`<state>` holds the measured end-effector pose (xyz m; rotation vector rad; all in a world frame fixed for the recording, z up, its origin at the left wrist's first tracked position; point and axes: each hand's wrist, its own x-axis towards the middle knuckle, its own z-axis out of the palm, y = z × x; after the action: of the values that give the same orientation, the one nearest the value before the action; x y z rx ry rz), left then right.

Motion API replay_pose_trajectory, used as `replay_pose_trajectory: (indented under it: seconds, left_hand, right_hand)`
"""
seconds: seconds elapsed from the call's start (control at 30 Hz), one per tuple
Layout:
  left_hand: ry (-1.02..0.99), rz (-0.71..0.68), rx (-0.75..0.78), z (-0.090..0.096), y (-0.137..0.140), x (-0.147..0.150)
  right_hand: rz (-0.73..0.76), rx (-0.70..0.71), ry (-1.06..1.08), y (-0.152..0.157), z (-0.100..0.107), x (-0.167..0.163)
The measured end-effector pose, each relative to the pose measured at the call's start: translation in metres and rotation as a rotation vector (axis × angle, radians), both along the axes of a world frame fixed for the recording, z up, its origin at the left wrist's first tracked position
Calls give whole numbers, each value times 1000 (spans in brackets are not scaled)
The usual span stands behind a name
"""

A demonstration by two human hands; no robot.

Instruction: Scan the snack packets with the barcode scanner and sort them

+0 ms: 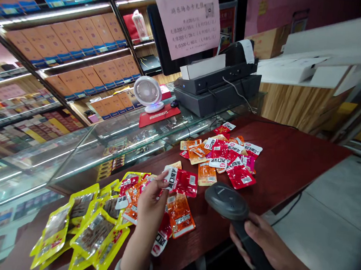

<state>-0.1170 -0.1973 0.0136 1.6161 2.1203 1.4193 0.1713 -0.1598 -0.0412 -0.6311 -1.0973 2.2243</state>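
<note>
While R hand (pixel 261 237) grips scanner (pixel 226 201), red pkt (pixel 187 183) pinched btwn L fingers (pixel 158 182).

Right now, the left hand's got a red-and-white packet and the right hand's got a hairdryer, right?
Not a hairdryer: the head view shows the right hand holding a dark scanner. The left hand does have a red-and-white packet.
</note>
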Motion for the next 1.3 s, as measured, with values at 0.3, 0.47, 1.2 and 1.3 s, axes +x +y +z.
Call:
replay_pose_trajectory:
  seconds: [0.3, 0.47, 1.2, 1.3]
  left_hand:
    - [477, 347, -180, 27, 18, -10]
    - [630, 53, -421, 9, 80, 63]
    - [3, -52, -552, -5, 76, 29]
    - [-33, -48, -461, 0, 67, 28]
  right_hand:
    - [-24, -3, 6, 6, -10, 7]
    - [-51, 9, 7, 7, -14, 11]
    - [5, 19, -8, 0, -11, 15]
    - [22, 8, -12, -1, -9, 12]
